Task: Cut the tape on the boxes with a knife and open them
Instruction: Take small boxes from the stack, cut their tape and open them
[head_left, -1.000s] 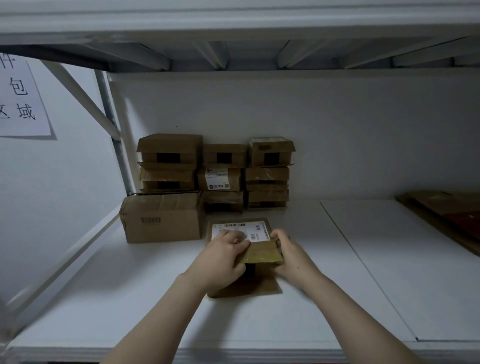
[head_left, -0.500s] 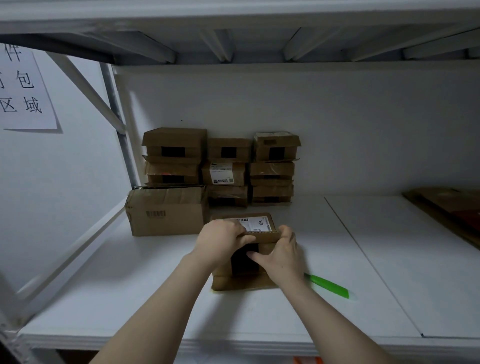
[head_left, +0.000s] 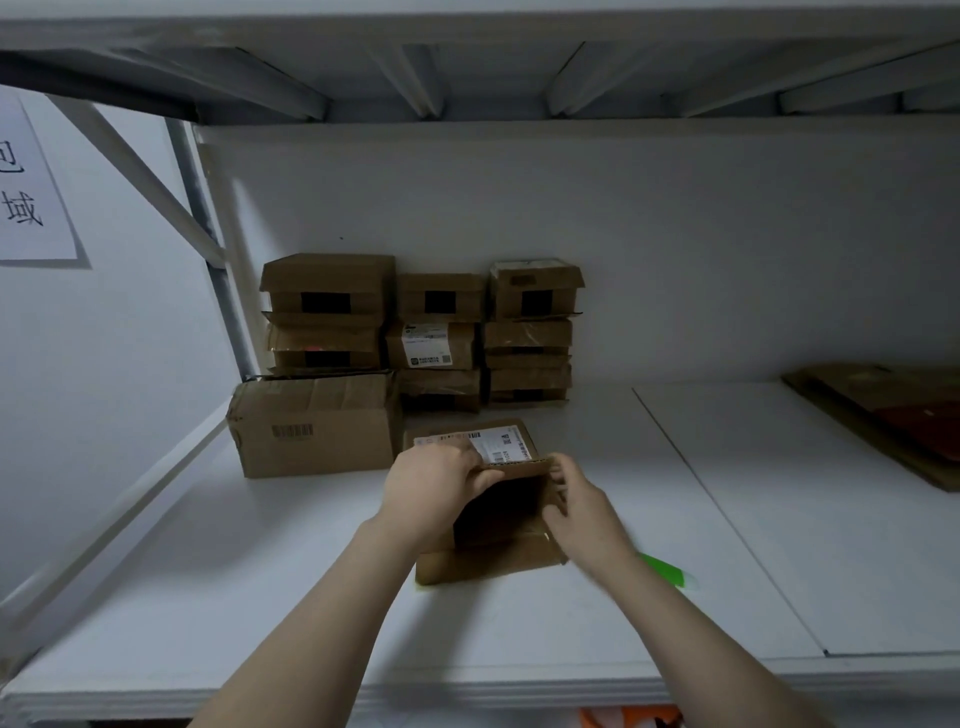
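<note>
The small box (head_left: 488, 564) sits mid-shelf (head_left: 311, 597), stacked boxes (head_left: 441, 338) at 12 o'clock, green knife (head_left: 664, 568) at 4 o'clock; left hand (head_left: 431, 488) pinches its lid (head_left: 519, 466), right hand (head_left: 584, 514) grips the right side; lift evenly with both, holding the base flat, lest the card tear

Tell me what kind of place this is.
Probably a parcel storeroom or mailroom: a white metal shelf, stacked cardboard boxes, one with a shipping label, and a posted paper sign.
</note>
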